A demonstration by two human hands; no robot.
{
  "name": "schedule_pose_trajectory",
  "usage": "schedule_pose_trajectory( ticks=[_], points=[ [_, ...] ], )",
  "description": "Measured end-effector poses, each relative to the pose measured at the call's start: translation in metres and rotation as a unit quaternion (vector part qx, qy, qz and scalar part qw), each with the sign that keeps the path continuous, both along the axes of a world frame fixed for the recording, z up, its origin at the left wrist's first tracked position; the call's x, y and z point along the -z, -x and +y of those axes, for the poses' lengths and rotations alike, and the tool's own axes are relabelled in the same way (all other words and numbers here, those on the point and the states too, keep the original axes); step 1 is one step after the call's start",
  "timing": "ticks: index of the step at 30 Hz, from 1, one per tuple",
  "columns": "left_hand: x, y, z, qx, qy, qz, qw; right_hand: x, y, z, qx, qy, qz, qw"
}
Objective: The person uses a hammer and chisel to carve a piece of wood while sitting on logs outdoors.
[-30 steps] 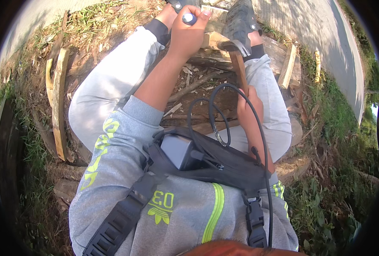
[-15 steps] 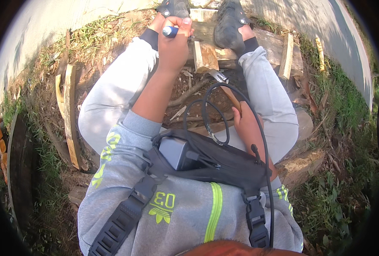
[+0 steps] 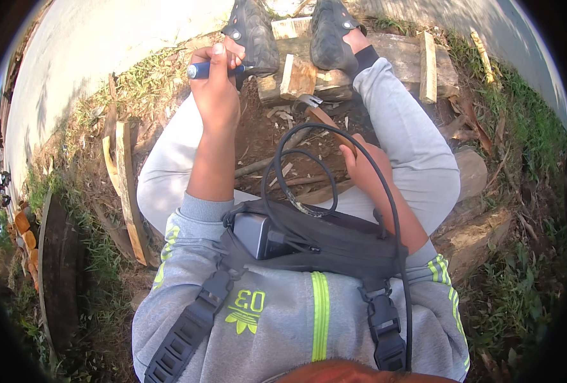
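Note:
My left hand (image 3: 216,89) is closed around a tool with a blue handle (image 3: 200,70), raised beside my left shoe. The tool's thin dark shaft points to the right, and its tip cannot be made out against the shoe. Between my knees, my right hand (image 3: 370,164) grips the wooden handle of a claw hammer (image 3: 327,120). Its metal head is low, just in front of a small wood block (image 3: 298,76). That block rests against a thick log (image 3: 379,60) lying between and beyond my feet.
A black cable (image 3: 360,147) loops from my waist bag (image 3: 322,239) over the right forearm. Wood strips lie at the left (image 3: 130,191) and one stands against the log at the right (image 3: 428,67). Chips and a stick (image 3: 277,152) litter the soil; pavement (image 3: 105,51) lies beyond.
My left hand has moved left and slightly nearer, turning the blue handle to point left. The hammer stays in my right hand, its head now a little farther left. The whole view has shifted slightly.

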State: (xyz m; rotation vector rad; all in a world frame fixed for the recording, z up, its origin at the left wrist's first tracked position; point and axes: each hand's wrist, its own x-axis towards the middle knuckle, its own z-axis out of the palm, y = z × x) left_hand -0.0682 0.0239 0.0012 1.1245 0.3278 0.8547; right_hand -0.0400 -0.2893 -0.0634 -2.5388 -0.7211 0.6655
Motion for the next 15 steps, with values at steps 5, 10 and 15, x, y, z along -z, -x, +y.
schedule_pose_trajectory(
  ticks=[5, 10, 15],
  points=[
    [0.009, 0.030, 0.003, 0.021, 0.004, 0.013, 1.000, 0.003, -0.007, -0.012, 0.081, -0.099, 0.072, 0.989],
    [0.023, 0.045, -0.004, 0.047, 0.007, 0.122, 0.991, 0.025, -0.018, -0.022, 0.187, -0.151, 0.162, 0.957],
    [0.041, 0.044, -0.016, 0.144, -0.237, 0.478, 0.833, 0.022, -0.021, -0.022, 0.256, -0.145, 0.293, 0.910]
  ],
)
